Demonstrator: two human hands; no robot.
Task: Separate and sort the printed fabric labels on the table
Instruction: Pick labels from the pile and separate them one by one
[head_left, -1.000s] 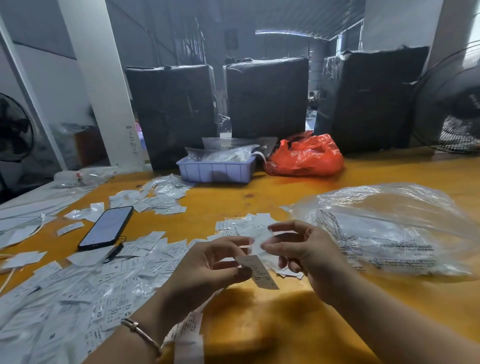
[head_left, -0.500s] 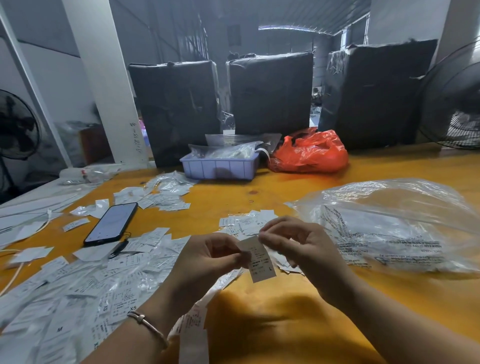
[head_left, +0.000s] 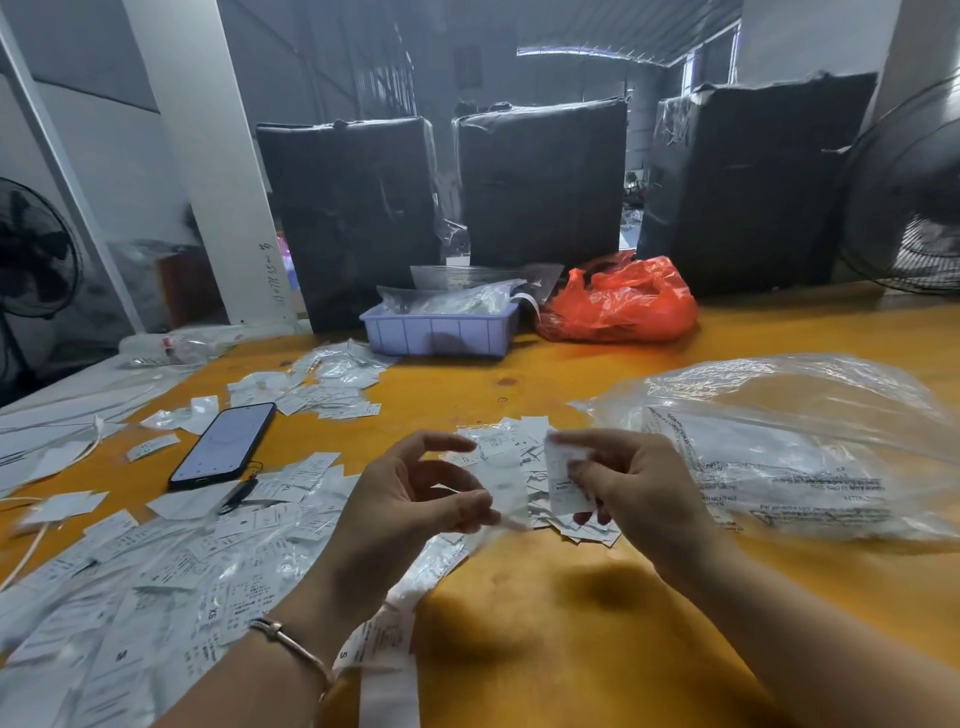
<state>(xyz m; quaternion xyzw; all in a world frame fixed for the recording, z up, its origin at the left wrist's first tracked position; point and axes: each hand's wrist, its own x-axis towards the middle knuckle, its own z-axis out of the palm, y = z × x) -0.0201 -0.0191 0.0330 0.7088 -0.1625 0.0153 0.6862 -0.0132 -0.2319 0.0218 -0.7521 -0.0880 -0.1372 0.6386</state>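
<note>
1. A wide orange-yellow desk filled the lower half of the view, its surface glossy and marked with a few dark spots.
2. Printed fabric labels lay thickly scattered over the desk's left side, with a smaller heap near the middle, just beyond the hands.
3. The left hand hovered above the desk, its grip curled, thumb and fingertips pinching a blurred pale strip; a thin bracelet circled that wrist.
4. The right hand pinched a single label upright between thumb and fingers, just beside the left hand's strip.
5. A dark phone lay face up on the left among the labels.
6. A large clear plastic bag with printed text rested on the desk to the right.
7. At the desk's far edge stood a lilac tray holding clear packets, with a crumpled red bag just beside it.
8. Behind these stood three large bundles wrapped in black plastic.
9. A white pillar rose on the left, and a fan stood at each side of the room.
</note>
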